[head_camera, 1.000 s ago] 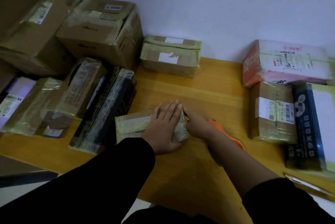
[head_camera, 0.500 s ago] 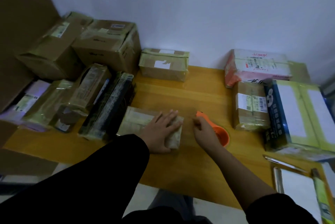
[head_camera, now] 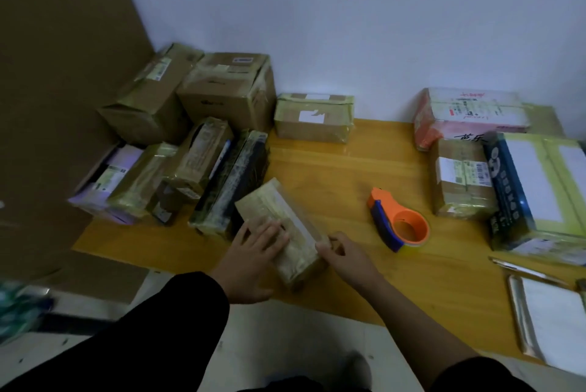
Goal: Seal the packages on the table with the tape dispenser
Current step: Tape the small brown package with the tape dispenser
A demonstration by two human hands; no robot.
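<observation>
Lying flat, left grip (head_camera: 257, 249) covers package (head_camera: 276, 203) (right grip (head_camera: 345, 253) pinches its corner) between boxes (head_camera: 231, 182) and tape dispenser (head_camera: 399, 222).

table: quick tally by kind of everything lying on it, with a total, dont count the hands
packages: 11 that can be told apart; the left pile overlaps, so perhaps more
tape dispenser: 1
pen: 1
notepad: 1
total: 14

my white notepad (head_camera: 555, 322) | pen (head_camera: 523, 270) just beyond notepad | tall brown board (head_camera: 63, 74) far left of notepad | white wall (head_camera: 348, 11) behind notepad
</observation>
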